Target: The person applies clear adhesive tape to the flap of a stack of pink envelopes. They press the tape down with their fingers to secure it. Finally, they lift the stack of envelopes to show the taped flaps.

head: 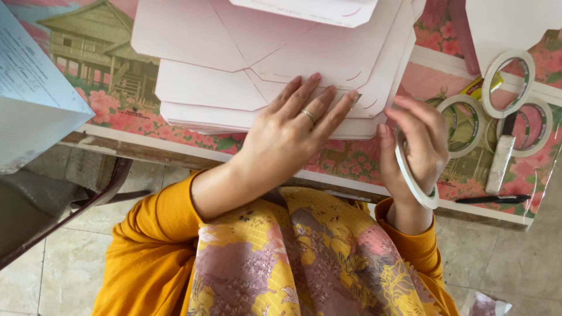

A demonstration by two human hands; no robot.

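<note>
Floral lap (304, 263), tape rolls (508, 82) beyond.

Envelope stack (234, 64) cut off at top edge; left hand (293, 129) hides part.

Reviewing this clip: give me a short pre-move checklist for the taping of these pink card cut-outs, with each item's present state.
1. Left hand flat on the top pink card cut-out, pinning it: ok.
2. Right hand holds the tape roll: ok.
3. Free tape end found and lifted: cannot tell.
4. Stack of cut-outs lies fully on the table: ok.
5. Spare tape rolls within reach at the right: ok.
6. Utility knife blade retracted: cannot tell.
</note>
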